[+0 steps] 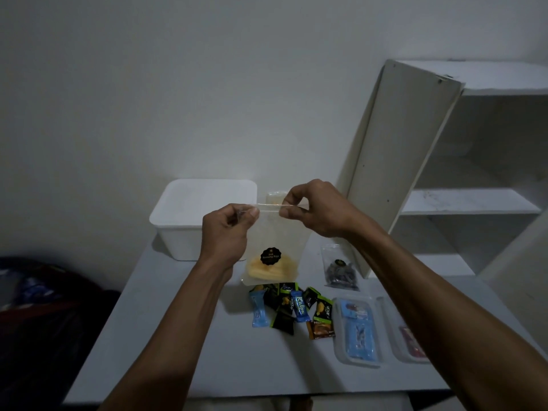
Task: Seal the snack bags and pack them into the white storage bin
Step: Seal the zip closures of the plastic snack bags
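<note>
You've got the clear zip bag of yellow crisps (274, 250) up in the air over the table (184, 345), hanging in front of the white storage bin (192, 215), and both hands are on its top strip. Your left hand (229, 229) pinches the left end of the zip between thumb and curled fingers; your right hand (314, 207) pinches further along toward the right end. To my eye the seal is mid-run, so do it well: keep the strip taut and level between the two pinches, slide the right thumb and finger along the track while pressing, and let the crisps sit low so nothing gets caught in the zip. Push out a little air before the last stretch, then run the strip once more to check it.

Now the count, biggest first. One open white shelf unit (462, 161) stands at the right, its panel leaning toward you. One table. One white storage bin, and I can't see anything inside it from here. Two clear lidded trays at the right: one with blue packets (358, 330), one with a reddish packet (410, 342), partly behind your forearm. Zip bags: three that I can make out, the one you hold, a smaller bag of dark snacks (341, 269) standing by the shelf panel, and a pale bag (275, 198) peeking up behind the strip. Smallest of all, the heap of wrapped sweets (292, 307), roughly nine, overlapping too much to be sure.
</note>
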